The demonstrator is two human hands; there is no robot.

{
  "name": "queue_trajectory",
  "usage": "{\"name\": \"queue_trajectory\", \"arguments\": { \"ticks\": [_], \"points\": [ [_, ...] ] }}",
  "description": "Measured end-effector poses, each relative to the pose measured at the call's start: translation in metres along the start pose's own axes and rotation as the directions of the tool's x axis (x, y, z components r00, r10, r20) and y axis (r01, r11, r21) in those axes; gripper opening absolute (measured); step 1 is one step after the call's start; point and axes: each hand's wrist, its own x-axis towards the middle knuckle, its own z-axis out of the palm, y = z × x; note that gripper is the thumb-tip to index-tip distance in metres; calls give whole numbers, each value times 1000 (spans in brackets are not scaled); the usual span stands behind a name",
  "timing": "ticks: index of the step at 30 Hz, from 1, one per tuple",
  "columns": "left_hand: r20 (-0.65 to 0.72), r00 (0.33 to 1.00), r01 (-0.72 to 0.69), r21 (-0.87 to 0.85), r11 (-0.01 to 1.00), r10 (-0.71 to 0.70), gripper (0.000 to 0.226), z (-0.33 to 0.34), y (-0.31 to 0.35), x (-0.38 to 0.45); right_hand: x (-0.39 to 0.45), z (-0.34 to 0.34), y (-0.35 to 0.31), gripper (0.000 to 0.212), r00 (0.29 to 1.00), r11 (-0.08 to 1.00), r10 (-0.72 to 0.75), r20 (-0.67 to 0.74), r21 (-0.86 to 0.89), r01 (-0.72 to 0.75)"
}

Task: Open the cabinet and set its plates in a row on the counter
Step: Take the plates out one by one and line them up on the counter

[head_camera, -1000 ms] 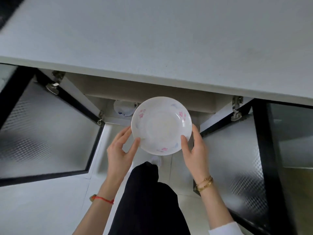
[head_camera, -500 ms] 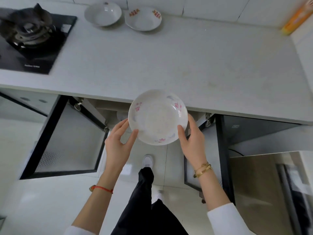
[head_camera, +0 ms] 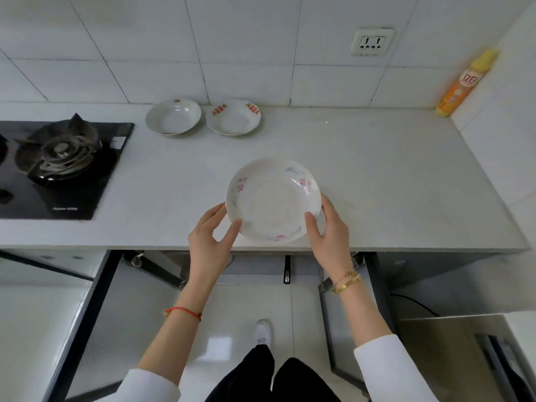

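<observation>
1. A white plate with pink flowers (head_camera: 273, 203) sits at the centre of the view, over the front part of the grey counter (head_camera: 391, 181), its near rim close to the counter's front edge
2. The left hand (head_camera: 209, 242) grasps the plate at its 8 o'clock rim, thumb on the upper face and fingers curled round the outside
3. The right hand (head_camera: 329, 233) grasps the rim at 4 o'clock the same way, thumb on top and fingers wrapped behind
4. Whether the plate rests on the counter or is held just above it cannot be told
5. Two more plates lie side by side at the back of the counter, toward 11 and 12 o'clock from the held one: a plain white plate (head_camera: 173, 116) and, almost touching it on the right, a plate with red marks (head_camera: 233, 116)
6. A gas hob (head_camera: 58, 158) lies at 9 o'clock, cut off by the left edge
7. An orange and yellow bottle (head_camera: 464, 85) stands in the corner at 2 o'clock; its label is too small to read
8. Below the counter both cabinet doors (head_camera: 95, 329) stand open, but the inside of the cabinet is hidden by the counter edge and the arms
9. The fingertips under the plate are out of sight
</observation>
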Motion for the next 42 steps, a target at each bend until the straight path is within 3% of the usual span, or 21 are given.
{"name": "queue_trajectory", "arguments": {
  "ticks": [11,24,42],
  "points": [
    [104,994,-36,58,998,30,38,58,21,83,78,-25,32,39,999,999,34,-40,18,-34],
    [30,998,45,98,994,-48,39,154,38,201,240,-43,92,39,1000,1000,-17,14,-21,17],
    [34,965,256,98,962,-260,40,226,-24,362,411,36,167,44,989,998,30,145,-64,-21]
  ]
}}
